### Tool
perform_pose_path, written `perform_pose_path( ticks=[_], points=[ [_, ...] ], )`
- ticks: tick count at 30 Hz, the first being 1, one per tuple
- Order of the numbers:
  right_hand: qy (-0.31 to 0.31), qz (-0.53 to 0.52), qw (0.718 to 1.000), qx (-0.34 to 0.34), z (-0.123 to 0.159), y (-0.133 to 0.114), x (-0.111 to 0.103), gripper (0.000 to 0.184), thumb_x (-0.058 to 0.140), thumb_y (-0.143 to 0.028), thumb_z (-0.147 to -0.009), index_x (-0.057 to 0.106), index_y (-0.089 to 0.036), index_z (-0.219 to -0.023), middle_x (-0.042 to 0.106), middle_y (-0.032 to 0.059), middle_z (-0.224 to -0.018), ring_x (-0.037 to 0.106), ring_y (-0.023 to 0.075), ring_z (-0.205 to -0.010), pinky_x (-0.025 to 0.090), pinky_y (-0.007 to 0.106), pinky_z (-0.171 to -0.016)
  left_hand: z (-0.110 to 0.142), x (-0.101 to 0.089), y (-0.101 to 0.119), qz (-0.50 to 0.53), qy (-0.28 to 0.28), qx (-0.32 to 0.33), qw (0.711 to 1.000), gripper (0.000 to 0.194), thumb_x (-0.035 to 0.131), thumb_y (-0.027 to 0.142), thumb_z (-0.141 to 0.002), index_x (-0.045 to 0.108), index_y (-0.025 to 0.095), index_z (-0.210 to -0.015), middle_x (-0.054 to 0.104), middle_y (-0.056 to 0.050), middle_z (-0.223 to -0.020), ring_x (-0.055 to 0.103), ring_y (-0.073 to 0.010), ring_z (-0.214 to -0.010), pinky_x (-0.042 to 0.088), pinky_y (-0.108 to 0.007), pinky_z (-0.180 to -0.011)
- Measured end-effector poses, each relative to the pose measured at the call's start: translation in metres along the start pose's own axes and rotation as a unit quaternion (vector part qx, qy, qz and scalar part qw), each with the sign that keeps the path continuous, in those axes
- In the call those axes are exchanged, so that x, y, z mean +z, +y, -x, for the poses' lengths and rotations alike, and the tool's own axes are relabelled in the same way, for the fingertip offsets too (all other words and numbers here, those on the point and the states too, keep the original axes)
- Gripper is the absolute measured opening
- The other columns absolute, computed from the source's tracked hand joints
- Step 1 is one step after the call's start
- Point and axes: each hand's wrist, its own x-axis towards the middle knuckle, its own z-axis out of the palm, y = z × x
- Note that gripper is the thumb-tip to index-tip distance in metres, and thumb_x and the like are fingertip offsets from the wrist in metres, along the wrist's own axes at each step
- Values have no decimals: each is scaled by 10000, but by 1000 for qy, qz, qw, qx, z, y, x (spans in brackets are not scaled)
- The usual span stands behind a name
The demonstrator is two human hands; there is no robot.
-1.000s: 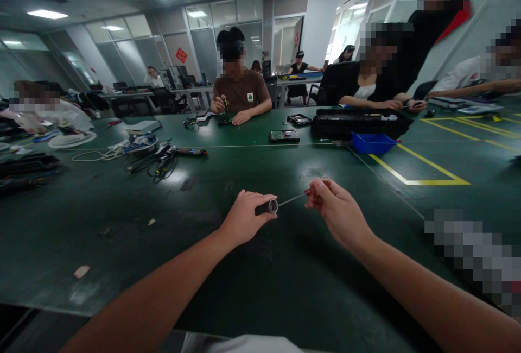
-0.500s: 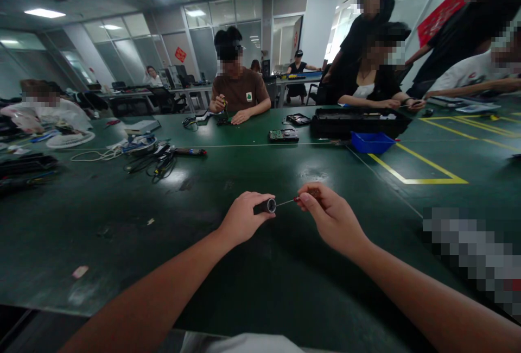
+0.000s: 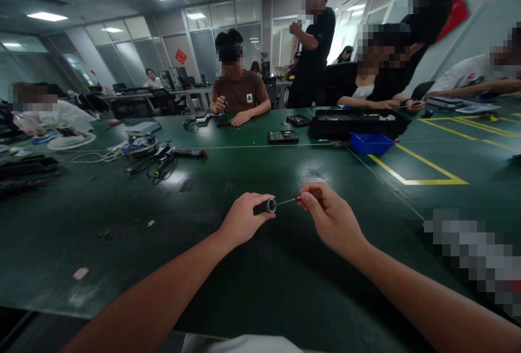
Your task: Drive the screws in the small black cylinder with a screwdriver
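My left hand (image 3: pixel 243 216) is closed around a dark cylinder (image 3: pixel 262 207) with a pale ring at its round end, which faces right; its exact kind is unclear. In my right hand (image 3: pixel 329 212) is a screwdriver (image 3: pixel 298 198) with a reddish handle, pinched between thumb and fingers. Its thin metal shaft points left and reaches the ringed end of the cylinder. Whether the tip goes inside or only touches the rim cannot be made out. Both hands are above the green tabletop (image 3: pixel 252 293), and most of the handle is hidden by my right fingers.
Beyond my hands are a circuit board (image 3: pixel 284 136), a blue bin (image 3: pixel 372 143) and a long black casing (image 3: pixel 360 123). A bundle of cables (image 3: pixel 157 163) lies at left. Across the table sits a person in brown (image 3: pixel 240 89); others sit or stand around. A blurred-out object (image 3: pixel 476 250) lies at right.
My hands, the cylinder and the screwdriver look almost the same, with the screwdriver shifted very slightly. In the background, standing people in black have moved.
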Motion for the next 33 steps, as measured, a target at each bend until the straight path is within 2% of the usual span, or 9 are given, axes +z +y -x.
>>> perform_pose_path(
  ticks=[15, 20, 33],
  points=[
    [-6, 1, 1000, -16, 2, -3, 1, 200, 487, -400, -985, 594, -232, -1008, 684, 36, -887, 674, 198, -832, 527, 344, -734, -1, 2, -3, 3, 8, 8, 1000, 388, 773, 245, -807, 686, 286, -1183, 706, 4, -1098, 597, -208, -1027, 432, -347, -907],
    [-3, -35, 999, 6, 0, 2, 1, 231, 496, -434, -981, 598, -228, -1005, 682, 34, -885, 672, 194, -838, 533, 349, -755, 0, 1, 0, 0, 1, 4, 1000, 386, 763, 249, -814, 684, 275, -1191, 703, -13, -1101, 594, -217, -1025, 435, -354, -911],
    [-21, -2, 1000, -14, 1, -1, 0, 211, 490, -413, -980, 598, -234, -1008, 709, 52, -909, 696, 223, -858, 541, 364, -756, 0, 3, -4, 6, 5, 9, 1000, 399, 766, 258, -810, 680, 286, -1200, 701, -11, -1104, 594, -214, -1024, 436, -348, -906]
  ],
)
